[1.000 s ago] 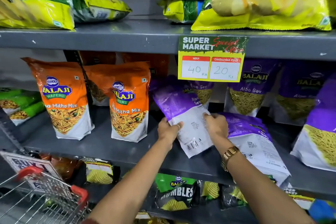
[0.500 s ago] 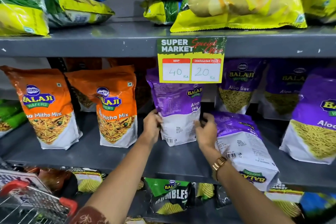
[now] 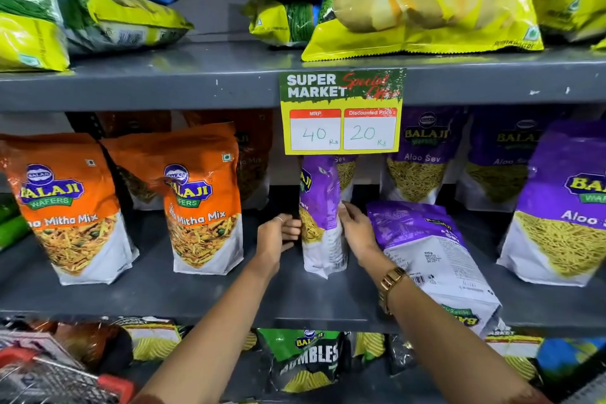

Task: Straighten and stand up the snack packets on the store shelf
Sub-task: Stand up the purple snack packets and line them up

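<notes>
**Shelf straightening, partly complete**

Centre of frame: the left hand and right hand press either side of an upright purple-and-white Aloo Sev foil pouch, turned edge-on on the grey metal shelf; right of it, a second purple pouch lies flat, overhanging the edge, apparently still to be stood; orange Mitha Mix pouches at left stand upright.

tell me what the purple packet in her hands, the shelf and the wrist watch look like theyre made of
Purple packet: likely flexible plastic film, fairly matte; it creases and bends. Shelf: apparently grey painted metal, with small chips on the front edge above. Watch: gold-toned, probably metal; it glints.
</notes>
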Action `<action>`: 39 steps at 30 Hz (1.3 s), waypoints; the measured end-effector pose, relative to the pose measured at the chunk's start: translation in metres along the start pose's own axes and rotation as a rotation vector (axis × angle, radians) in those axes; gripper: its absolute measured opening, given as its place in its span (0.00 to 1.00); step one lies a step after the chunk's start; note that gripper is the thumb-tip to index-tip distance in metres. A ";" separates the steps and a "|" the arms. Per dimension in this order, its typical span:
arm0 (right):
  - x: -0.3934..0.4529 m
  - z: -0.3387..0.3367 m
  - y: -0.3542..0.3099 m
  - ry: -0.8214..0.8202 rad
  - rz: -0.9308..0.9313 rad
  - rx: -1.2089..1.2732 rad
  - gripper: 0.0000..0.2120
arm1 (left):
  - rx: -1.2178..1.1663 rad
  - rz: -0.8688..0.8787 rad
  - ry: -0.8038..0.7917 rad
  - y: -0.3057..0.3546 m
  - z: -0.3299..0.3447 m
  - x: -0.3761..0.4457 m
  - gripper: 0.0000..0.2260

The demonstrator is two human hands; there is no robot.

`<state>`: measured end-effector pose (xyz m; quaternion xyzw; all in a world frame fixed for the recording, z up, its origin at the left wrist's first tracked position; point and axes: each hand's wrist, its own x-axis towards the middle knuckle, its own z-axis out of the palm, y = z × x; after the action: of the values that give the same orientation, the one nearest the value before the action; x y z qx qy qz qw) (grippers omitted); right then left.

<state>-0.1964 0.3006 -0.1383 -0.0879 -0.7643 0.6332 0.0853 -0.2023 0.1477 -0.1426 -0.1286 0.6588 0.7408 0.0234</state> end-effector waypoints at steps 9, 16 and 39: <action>-0.036 0.000 0.025 0.123 -0.344 -0.115 0.05 | 0.088 -0.110 -0.151 0.019 0.021 0.026 0.23; -0.009 -0.001 0.015 0.075 -0.025 -0.101 0.13 | 0.054 0.190 0.196 -0.006 0.025 0.002 0.10; 0.025 -0.024 -0.017 0.391 0.335 -0.087 0.25 | 0.116 0.319 0.365 -0.006 0.014 -0.029 0.21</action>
<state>-0.2156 0.3264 -0.1166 -0.3374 -0.7346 0.5760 0.1214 -0.1759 0.1660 -0.1403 -0.1530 0.7055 0.6607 -0.2060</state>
